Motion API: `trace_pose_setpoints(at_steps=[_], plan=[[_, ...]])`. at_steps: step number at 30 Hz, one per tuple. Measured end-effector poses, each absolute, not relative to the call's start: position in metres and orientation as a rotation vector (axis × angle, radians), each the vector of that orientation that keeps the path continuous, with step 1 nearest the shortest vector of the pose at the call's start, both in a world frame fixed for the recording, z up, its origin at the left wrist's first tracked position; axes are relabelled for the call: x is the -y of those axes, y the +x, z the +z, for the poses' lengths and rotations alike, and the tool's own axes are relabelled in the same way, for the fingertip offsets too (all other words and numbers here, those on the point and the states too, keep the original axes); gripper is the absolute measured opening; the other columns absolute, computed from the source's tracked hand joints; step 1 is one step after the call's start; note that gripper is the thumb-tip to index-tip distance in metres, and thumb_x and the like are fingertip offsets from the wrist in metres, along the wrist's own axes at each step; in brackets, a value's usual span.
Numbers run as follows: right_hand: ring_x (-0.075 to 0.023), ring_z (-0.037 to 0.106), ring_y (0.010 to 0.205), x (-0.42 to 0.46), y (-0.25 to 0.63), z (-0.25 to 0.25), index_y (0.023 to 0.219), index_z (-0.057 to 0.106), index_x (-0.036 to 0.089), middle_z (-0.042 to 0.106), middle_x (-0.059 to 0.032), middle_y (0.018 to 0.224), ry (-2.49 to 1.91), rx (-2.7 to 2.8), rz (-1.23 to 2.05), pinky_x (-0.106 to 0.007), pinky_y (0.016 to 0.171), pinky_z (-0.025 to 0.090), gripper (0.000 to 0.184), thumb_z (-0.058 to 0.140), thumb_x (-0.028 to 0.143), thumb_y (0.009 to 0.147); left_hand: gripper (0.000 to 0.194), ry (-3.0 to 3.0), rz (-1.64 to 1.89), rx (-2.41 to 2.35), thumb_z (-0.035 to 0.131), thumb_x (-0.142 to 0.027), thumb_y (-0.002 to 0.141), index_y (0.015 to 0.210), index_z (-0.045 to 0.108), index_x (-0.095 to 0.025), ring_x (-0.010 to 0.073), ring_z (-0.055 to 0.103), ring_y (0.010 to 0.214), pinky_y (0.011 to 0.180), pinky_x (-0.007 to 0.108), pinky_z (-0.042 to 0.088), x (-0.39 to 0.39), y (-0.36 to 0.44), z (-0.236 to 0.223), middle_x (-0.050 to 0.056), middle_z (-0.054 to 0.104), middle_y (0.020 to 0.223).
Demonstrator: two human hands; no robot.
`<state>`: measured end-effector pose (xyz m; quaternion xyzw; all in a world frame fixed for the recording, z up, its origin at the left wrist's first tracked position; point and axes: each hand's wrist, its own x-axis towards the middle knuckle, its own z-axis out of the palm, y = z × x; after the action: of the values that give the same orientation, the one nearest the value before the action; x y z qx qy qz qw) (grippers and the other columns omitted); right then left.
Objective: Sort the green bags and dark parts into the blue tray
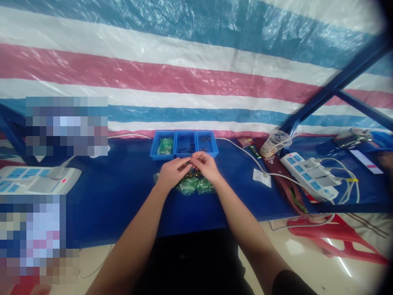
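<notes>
My left hand [172, 171] and my right hand [206, 164] meet over the middle of the table, fingertips pinched together. Between them is a small dark piece, too small to name. Under the hands lie green plastic bags [192, 185], with small brass-coloured pieces showing among them. Just beyond stands a row of three blue bins. The left bin [162, 157] holds a green bag, the middle bin [185, 133] a few dark thin pieces, and the right bin [211, 155] several small dark parts.
A white power strip [307, 176] with plugs and cables lies right, near a clear plastic cup [275, 143], a brown strap bag and a small white packet [262, 178]. Another power strip [69, 180] sits left. A phone [366, 161] and part of another person's hand are far right.
</notes>
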<state>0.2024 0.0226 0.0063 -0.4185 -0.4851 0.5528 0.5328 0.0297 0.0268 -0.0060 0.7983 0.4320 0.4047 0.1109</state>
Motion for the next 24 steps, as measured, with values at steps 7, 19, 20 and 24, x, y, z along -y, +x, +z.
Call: trace_pose_setpoints(at_steps=[7, 19, 20, 24], plan=[[-0.0136, 0.067, 0.064, -0.0201, 0.2011, 0.0081, 0.094, 0.065, 0.020, 0.071, 0.0004, 0.073, -0.959, 1.151, 1.275, -0.027, 0.065, 0.055, 0.032, 0.078, 0.038, 0.071, 0.024, 2.314, 1.212, -1.293, 0.057, -0.038, 0.092, 0.105, 0.073, -0.024, 0.0128, 0.067, 0.070, 0.069, 0.025, 0.051, -0.0269, 0.0289, -0.0064, 0.001, 0.075, 0.088], [-0.0171, 0.069, 0.068, -0.0192, 0.2043, 0.0037, 0.093, 0.074, 0.018, 0.076, -0.0057, 0.083, -1.100, 1.352, 1.064, -0.030, 0.068, 0.057, 0.029, 0.075, 0.042, 0.075, 0.025, 2.262, 1.164, -1.439, 0.051, -0.037, 0.095, 0.099, 0.070, -0.022, 0.0137, 0.069, 0.077, 0.073, 0.022, 0.050, -0.0289, 0.0253, -0.0040, 0.002, 0.075, 0.092], [-0.0172, 0.069, 0.069, -0.0189, 0.2048, 0.0036, 0.094, 0.075, 0.019, 0.076, -0.0056, 0.085, -1.109, 1.377, 1.024, -0.031, 0.069, 0.057, 0.029, 0.074, 0.041, 0.076, 0.025, 2.263, 1.154, -1.432, 0.050, -0.037, 0.095, 0.100, 0.070, -0.022, 0.0142, 0.069, 0.079, 0.075, 0.023, 0.050, -0.0290, 0.0252, -0.0033, 0.002, 0.075, 0.094], [-0.0179, 0.069, 0.071, -0.0173, 0.2059, 0.0052, 0.098, 0.075, 0.021, 0.076, -0.0048, 0.087, -1.129, 1.410, 0.916, -0.033, 0.073, 0.057, 0.028, 0.073, 0.040, 0.077, 0.027, 2.263, 1.158, -1.406, 0.049, -0.037, 0.096, 0.101, 0.071, -0.022, 0.0161, 0.070, 0.086, 0.082, 0.025, 0.052, -0.0295, 0.0256, -0.0032, 0.003, 0.075, 0.099]])
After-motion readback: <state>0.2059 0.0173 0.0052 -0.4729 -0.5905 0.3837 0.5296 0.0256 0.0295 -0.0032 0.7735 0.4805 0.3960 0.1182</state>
